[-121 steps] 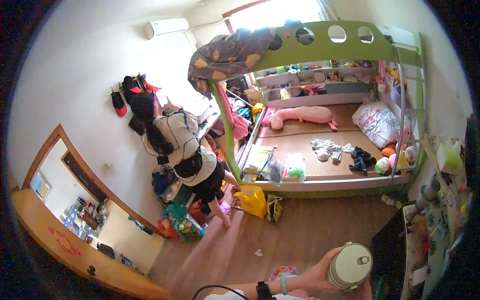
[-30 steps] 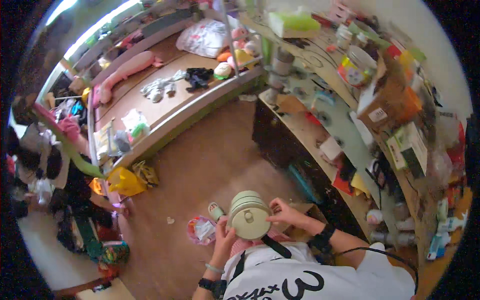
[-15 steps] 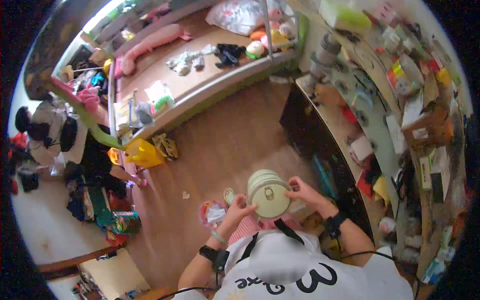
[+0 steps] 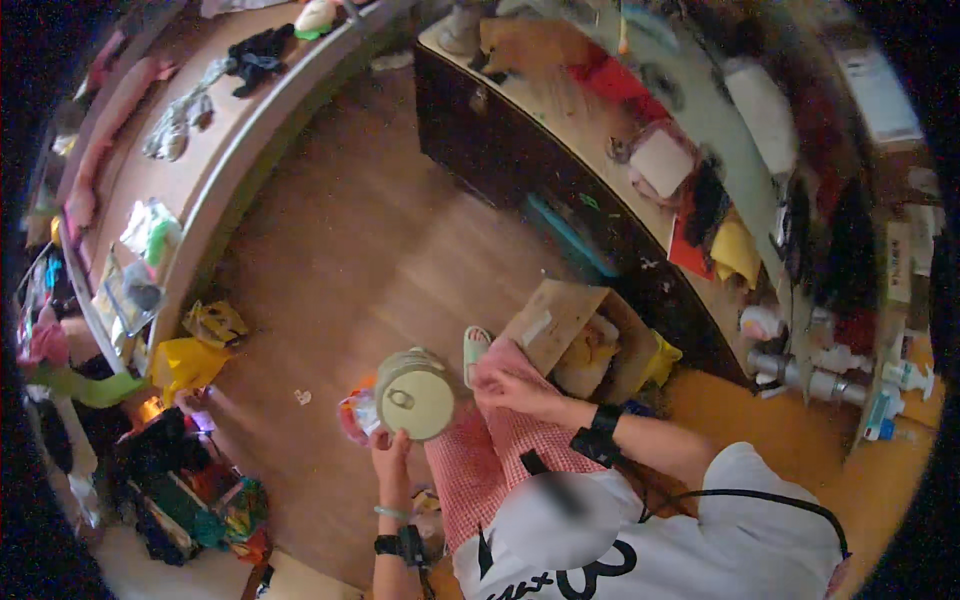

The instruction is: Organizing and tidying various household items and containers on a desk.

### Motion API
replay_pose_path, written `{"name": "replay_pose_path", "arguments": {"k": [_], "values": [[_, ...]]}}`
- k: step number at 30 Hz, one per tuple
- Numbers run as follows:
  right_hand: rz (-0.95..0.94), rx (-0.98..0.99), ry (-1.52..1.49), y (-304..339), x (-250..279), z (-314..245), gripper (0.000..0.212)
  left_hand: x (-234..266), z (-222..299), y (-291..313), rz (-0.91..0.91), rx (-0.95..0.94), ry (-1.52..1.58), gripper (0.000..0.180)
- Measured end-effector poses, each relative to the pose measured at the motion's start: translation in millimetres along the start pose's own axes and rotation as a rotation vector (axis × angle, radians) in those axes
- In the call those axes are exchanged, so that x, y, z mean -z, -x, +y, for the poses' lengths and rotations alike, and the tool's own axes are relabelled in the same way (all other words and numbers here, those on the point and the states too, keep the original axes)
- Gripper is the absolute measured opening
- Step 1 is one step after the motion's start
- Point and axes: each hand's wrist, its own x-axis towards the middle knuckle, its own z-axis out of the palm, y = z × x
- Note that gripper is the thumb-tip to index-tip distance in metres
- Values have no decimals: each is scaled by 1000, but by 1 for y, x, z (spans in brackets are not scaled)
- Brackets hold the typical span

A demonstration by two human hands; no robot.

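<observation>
A pale green round canister (image 4: 418, 405) with a small ring-shaped pull on its lid is in front of me, left of my knees. My left hand (image 4: 391, 447) grips its near edge, thumb up against the lid's rim. Its underside is hidden. My right hand (image 4: 512, 392) is apart from the canister, over my pink checked trousers (image 4: 470, 460). Its fingers look loosely stretched, with nothing visible in them. Just beyond the canister on its left, partly covered by it, is a small pink-rimmed container (image 4: 354, 415) with something white inside.
To the right of my legs stands an open cardboard box (image 4: 560, 325) with things inside. Beyond it runs a dark cabinet (image 4: 540, 185) with a cluttered top. A yellow bag (image 4: 190, 365) lies on the floor by the bed (image 4: 190, 235). A green slipper (image 4: 475, 352) shows near my foot.
My view has swung right. My right hand has let go of the canister and moved away over my leg. My left hand now holds the canister alone, farther to the left of my body.
</observation>
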Motion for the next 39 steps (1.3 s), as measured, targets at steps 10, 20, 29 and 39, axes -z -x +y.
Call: {"name": "replay_pose_path", "arguments": {"k": [10,20,29,39], "values": [[300,-212,-116,-10,24,76,30,111,-95,-243,226,-135,308,38],[528,-523,-108,-39,47,163,27,242,-218,-505,368,-65,301,62],[387,-472,4,-49,54,204,35,314,-325,-581,390,-251,351,57],[377,-351,-82,-43,30,196,35,350,-338,-582,94,-24,508,51]]}}
